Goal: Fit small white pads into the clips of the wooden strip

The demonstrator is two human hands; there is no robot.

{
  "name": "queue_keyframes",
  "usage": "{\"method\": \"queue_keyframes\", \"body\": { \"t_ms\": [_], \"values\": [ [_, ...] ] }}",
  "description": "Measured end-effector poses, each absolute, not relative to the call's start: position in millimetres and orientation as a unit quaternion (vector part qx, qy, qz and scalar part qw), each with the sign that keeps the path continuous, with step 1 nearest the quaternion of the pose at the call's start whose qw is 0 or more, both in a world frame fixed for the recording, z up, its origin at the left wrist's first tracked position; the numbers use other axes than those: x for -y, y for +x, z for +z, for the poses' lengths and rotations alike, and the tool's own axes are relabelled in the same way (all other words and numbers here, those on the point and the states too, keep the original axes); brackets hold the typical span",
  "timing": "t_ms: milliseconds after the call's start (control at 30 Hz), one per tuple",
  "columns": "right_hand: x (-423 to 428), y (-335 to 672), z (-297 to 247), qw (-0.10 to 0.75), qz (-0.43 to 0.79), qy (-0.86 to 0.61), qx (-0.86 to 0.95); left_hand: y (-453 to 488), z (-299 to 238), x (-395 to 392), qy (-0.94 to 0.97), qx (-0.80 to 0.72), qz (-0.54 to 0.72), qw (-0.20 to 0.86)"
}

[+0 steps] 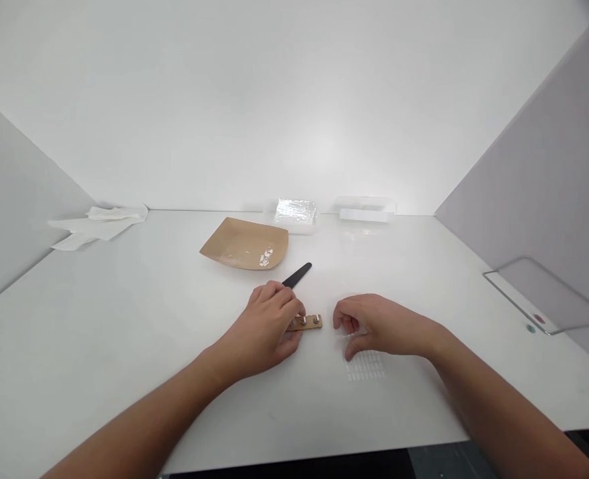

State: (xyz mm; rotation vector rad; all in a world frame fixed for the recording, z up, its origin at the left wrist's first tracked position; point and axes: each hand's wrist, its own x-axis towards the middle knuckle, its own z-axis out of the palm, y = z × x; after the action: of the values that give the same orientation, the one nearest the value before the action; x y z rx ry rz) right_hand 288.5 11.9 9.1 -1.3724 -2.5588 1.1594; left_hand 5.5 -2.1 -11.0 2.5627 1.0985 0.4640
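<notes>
My left hand [269, 322] is closed around a narrow brown strip [310, 322] that carries small round metal pieces with white bits on them. The strip's left part is hidden under my fingers. To its right, my right hand [369, 326] hovers over a clear sheet [365, 367] with rows of small white rectangles. Its fingers are curled and the thumb stands apart from them, with nothing visible between. A black, rounded-end tool [298, 274] lies just beyond my left hand, its near end hidden.
A brown paper tray [225, 243] holding small white scraps lies behind my left hand. Against the back wall are a shiny clear-wrapped pack [294, 213] and a white box [367, 214]. White tissues [102, 223] lie back left; a metal wire frame [518, 309] is at right.
</notes>
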Motion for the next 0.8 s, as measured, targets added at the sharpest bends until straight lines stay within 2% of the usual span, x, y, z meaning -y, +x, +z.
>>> {"method": "queue_keyframes", "body": {
  "t_ms": [300,567,800],
  "values": [
    [-5.7,286.4,15.7,0.115,0.427,-0.377,0.814,9.9,1.4,10.4,0.892,-0.293,0.301,0.164],
    [2.7,277.0,6.7,0.213,0.508,-0.304,0.777,16.0,1.8,19.7,0.920,-0.127,0.299,0.217],
    [8.6,271.5,4.8,0.265,0.514,-0.300,0.759,17.2,2.5,22.1,0.915,-0.158,0.284,0.239]
  ]
}}
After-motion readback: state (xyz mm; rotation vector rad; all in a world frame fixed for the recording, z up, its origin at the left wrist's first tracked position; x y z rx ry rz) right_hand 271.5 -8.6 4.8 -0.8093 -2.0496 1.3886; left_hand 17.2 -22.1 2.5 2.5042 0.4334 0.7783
